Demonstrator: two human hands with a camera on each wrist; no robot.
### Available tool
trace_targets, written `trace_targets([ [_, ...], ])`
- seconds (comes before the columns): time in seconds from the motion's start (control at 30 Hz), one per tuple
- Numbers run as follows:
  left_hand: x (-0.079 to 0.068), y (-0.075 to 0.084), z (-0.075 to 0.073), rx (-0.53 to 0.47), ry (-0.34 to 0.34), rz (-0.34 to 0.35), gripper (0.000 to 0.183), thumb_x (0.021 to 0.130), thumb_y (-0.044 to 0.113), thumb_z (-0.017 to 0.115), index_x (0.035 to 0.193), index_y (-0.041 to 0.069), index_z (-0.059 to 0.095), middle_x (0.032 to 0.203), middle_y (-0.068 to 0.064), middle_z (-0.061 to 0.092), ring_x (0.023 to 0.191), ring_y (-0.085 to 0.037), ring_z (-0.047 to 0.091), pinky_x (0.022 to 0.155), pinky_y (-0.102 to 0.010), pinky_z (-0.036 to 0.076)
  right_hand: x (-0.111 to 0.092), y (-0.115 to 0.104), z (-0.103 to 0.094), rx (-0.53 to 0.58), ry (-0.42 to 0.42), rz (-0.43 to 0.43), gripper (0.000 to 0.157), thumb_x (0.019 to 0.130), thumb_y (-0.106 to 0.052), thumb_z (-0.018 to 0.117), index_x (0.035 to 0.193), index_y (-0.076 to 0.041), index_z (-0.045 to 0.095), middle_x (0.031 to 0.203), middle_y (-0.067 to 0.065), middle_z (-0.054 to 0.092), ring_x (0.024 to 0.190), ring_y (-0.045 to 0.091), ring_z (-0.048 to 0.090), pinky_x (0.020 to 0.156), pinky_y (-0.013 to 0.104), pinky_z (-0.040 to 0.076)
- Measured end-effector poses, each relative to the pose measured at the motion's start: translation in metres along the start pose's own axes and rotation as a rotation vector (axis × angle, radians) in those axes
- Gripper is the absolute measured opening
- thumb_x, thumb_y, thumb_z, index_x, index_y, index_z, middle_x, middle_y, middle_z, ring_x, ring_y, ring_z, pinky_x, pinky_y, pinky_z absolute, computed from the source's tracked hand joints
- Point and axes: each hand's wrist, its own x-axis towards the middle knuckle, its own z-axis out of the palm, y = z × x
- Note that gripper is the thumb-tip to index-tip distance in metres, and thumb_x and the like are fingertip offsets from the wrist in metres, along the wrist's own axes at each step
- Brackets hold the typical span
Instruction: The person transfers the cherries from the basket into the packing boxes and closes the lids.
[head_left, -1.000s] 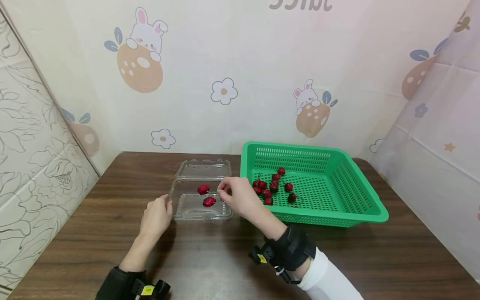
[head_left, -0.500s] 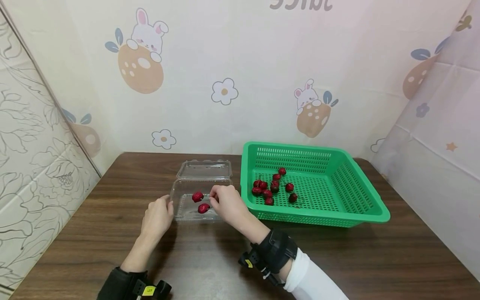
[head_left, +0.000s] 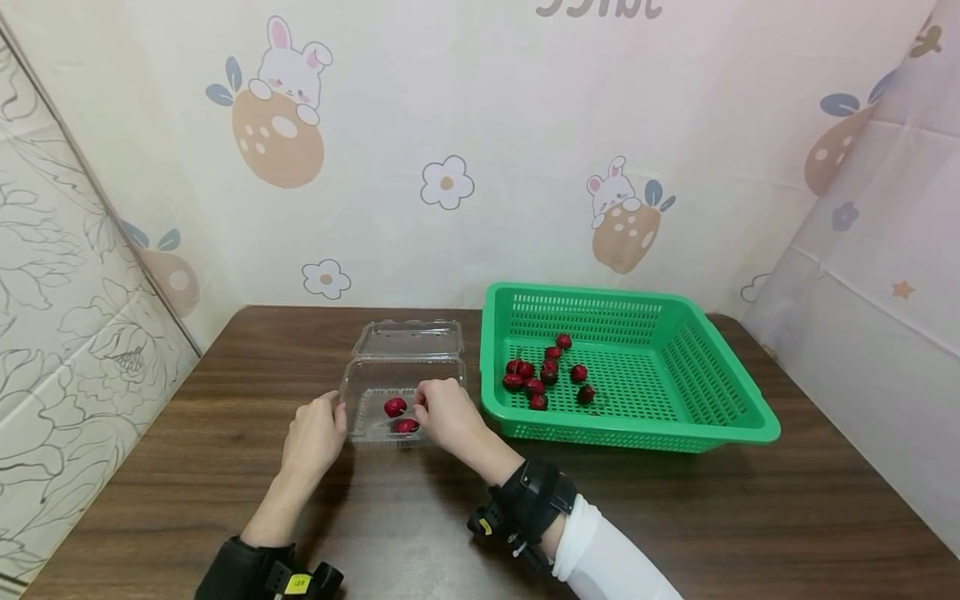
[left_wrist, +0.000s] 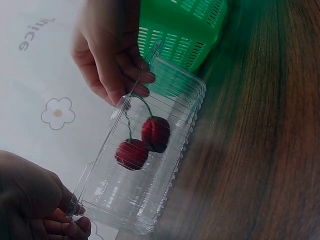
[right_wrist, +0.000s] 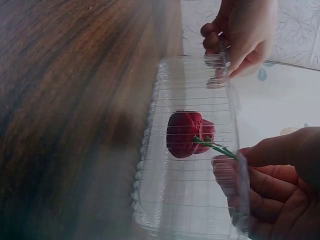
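Observation:
A clear plastic clamshell box (head_left: pixel 363 364) stands on the table, its lid (head_left: pixel 408 338) folded back. My left hand (head_left: pixel 315 433) pinches the box's left rim between thumb and fingers. Over the box's right side, my right hand (head_left: pixel 452 419) pinches the thin green stems (right_wrist: pixel 220 148) of a pair of red cherries (left_wrist: pixel 132 154). The cherries hang side by side inside the box, low near its front wall. In the right wrist view, one cherry (right_wrist: pixel 184 134) partly hides the other.
A green plastic basket (head_left: pixel 637 428) stands just right of the box, with several dark red cherries (head_left: pixel 534 387) in its left part. The brown wooden table (head_left: pixel 405 525) runs in front. A printed curtain (head_left: pixel 450 250) closes off the back.
My right hand has moved left and down over the box, lowering the cherry pair toward the front of it. My left hand has stayed at the rim.

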Motion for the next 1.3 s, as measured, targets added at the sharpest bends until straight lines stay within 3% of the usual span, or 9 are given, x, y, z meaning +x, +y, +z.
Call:
trace_targets([
  [0.13,0.000,0.000,0.000,-0.001,0.006,0.003,0.034,0.087,0.007,0.045,0.114,-0.012,0.052,0.106,-0.031,0.055,0.071,-0.038,0.058,0.051,-0.048,0.043,0.000,0.002,0.002,-0.006,-0.031,0.008,0.007,0.082,-0.008,0.060,0.078,-0.005,0.064,0.063,0.000,0.056,0.050,0.008,0.047,0.048,0.017,0.041],
  [0.37,0.000,0.000,0.000,-0.008,-0.007,-0.008,0.035,0.087,0.007,0.044,0.115,-0.011,0.051,0.105,-0.031,0.055,0.055,-0.028,0.049,0.043,-0.039,0.039,0.002,0.005,0.007,-0.023,-0.058,0.014,0.009,0.083,-0.008,0.059,0.076,-0.006,0.065,0.063,-0.001,0.056,0.051,0.008,0.046,0.048,0.017,0.040],
  [0.73,0.000,0.000,0.000,-0.005,-0.006,-0.003,0.034,0.087,0.007,0.044,0.115,-0.012,0.052,0.101,-0.031,0.056,0.049,-0.024,0.045,0.040,-0.037,0.037,0.001,0.005,0.009,-0.053,-0.051,-0.017,0.011,0.082,-0.008,0.058,0.074,-0.006,0.064,0.061,-0.002,0.055,0.048,0.006,0.045,0.045,0.018,0.038],
  [0.87,0.000,0.000,-0.001,-0.017,-0.019,-0.006,0.035,0.088,0.008,0.044,0.116,-0.012,0.050,0.083,-0.027,0.059,0.044,-0.019,0.040,0.037,-0.033,0.033,0.000,0.004,0.006,-0.057,-0.059,-0.025,0.011,0.082,-0.008,0.058,0.074,-0.006,0.064,0.061,-0.003,0.055,0.048,0.006,0.045,0.045,0.018,0.038],
  [1.0,0.000,0.001,-0.002,-0.026,-0.031,-0.008,0.036,0.088,0.008,0.044,0.117,-0.013,0.049,0.062,-0.014,0.052,0.041,-0.016,0.034,0.036,-0.030,0.030,-0.001,0.002,0.002,-0.074,-0.045,-0.044,0.010,0.082,-0.008,0.059,0.076,-0.005,0.065,0.061,-0.002,0.056,0.047,0.006,0.046,0.045,0.018,0.038],
  [1.3,-0.001,0.000,-0.002,-0.027,-0.036,-0.010,0.036,0.089,0.008,0.043,0.117,-0.012,0.049,0.053,-0.005,0.041,0.040,-0.013,0.031,0.035,-0.029,0.029,-0.004,-0.005,-0.011,-0.103,-0.024,-0.082,0.009,0.083,-0.010,0.058,0.075,-0.007,0.063,0.061,-0.001,0.057,0.047,0.005,0.046,0.045,0.018,0.038],
])
